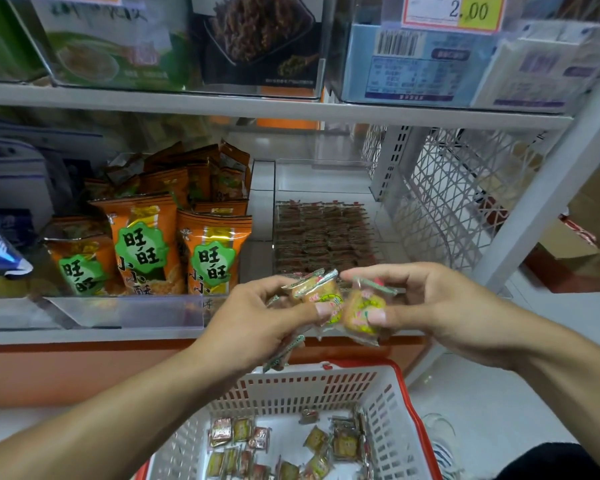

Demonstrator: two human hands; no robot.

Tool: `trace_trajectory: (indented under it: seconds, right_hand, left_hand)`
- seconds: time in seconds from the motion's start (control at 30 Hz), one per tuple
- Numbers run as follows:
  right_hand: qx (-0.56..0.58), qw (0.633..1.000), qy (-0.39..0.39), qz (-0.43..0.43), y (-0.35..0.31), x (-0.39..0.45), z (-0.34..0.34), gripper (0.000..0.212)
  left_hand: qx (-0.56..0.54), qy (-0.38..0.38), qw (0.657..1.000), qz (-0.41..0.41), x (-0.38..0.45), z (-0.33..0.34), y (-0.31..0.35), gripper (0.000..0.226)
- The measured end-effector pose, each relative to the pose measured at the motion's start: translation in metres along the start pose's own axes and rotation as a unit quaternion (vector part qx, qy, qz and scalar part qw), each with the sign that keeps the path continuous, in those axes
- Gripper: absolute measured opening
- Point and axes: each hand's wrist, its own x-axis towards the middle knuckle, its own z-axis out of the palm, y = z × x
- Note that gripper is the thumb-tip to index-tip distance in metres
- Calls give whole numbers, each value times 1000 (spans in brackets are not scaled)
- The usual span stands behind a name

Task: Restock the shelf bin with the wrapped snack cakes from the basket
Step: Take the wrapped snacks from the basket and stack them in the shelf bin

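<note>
Far left on the middle shelf (pixel 84 336): a blue-and-white packet (pixel 0 251), partly cut off by the frame edge. Next to it, orange snack bags (pixel 146 244) with green labels, standing upright in a clear-fronted tray (pixel 125 311). Above, green and dark product boxes (pixel 174 43) on the upper shelf.

Left hand (pixel 257 317) raised in front of the shelf edge, thumb and curled fingers pinching a wrapped snack cake (pixel 321 292), with more wrapped cakes (pixel 284 351) hanging below the palm in the same grip. Right hand (pixel 440 306) just beside it, thumb and fingers pinching another snack cake (pixel 362 311); the two cakes touching or nearly so between the hands, exact contact hard to tell.

Directly behind the hands, a clear shelf bin (pixel 326 178), front part filled with neat rows of brownish wrapped packets (pixel 323 233), rear part bare. Right of the bin, a white lattice side panel (pixel 454 202) and a grey shelf post (pixel 548 195). Above that, a price tag (pixel 454 10) reading 2.00 over a pale blue box (pixel 409 64).

Below the hands, a white basket (pixel 309 389) with a red rim, loose wrapped snack cakes (pixel 243 434) scattered across its floor. Far right, cardboard boxes (pixel 582 223) on the floor.
</note>
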Motion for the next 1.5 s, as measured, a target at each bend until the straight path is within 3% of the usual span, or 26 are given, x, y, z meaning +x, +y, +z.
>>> trace_trajectory:
  seconds: [0.13,0.3,0.43,0.63,0.8,0.97,1.1,1.17,1.23,1.3,1.4,1.5]
  right_hand:
    - [-149,989,21,7,5,2,-2,60]
    - [-199,980,21,-13,10,6,4,71]
    - [-246,969,-29,-12,9,4,5,74]
    - [-179,983,-22,-8,12,5,3,58]
    - [-34,999,-25,7,10,10,-6,61]
    - [20,999,-26,15,9,15,-6,56]
    - [-17,997,72,19,-5,23,-15,55]
    - [-189,966,177,-5,-19,36,-28,55]
    - [-409,879,246,-12,-28,59,-44,50]
    - [-561,788,253,30,-30,88,-60,43]
    - [-678,699,217,77,-19,129,-83,41]
    - [-707,673,206,71,-5,161,-102,32]
  left_hand:
    - [35,-25,999,-2,2,1,-4,39]
    - [63,-25,998,4,4,2,-8,42]
    - [88,-83,993,-7,4,0,-7,46]
    - [39,-79,996,-13,10,6,-7,46]
    - [-36,-41,999,2,21,13,-3,49]
    - [-67,-14,998,3,26,22,4,40]
    - [-59,68,996,3,34,29,6,43]
    - [-88,75,993,-10,40,31,6,46]
    - [-102,60,993,-29,46,32,6,45]
    - [-125,53,990,-43,49,33,8,40]
    - [-163,60,982,-74,54,33,10,40]
    - [-197,64,973,-99,58,34,15,38]
